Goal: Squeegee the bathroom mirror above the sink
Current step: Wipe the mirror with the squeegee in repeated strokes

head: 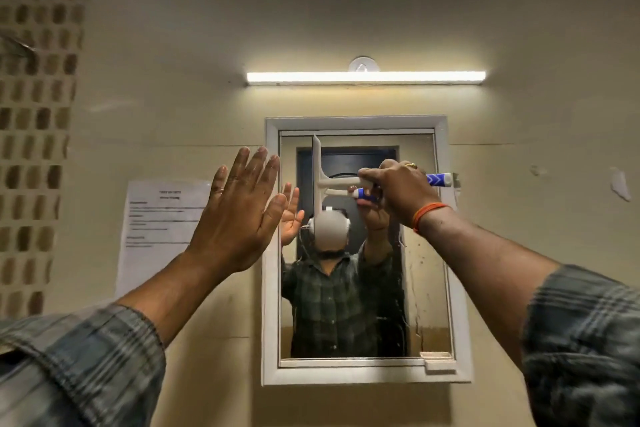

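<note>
Mirror (426, 253) on wall, tube light (365, 77) above it, paper notice (156, 218) to its left. Squeegee (323, 180) sits at mirror's upper left, blade seemingly against glass; right hand (398, 191) on its handle, left hand (239, 215) before the frame's left edge.

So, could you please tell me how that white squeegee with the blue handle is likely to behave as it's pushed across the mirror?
The white plastic squeegee with the blue handle probably feels light: the right hand alone holds it raised. Its long blade looks straight, so likely fairly stiff. On the white-framed mirror, streaked and possibly wet, it may glide easily.
</note>
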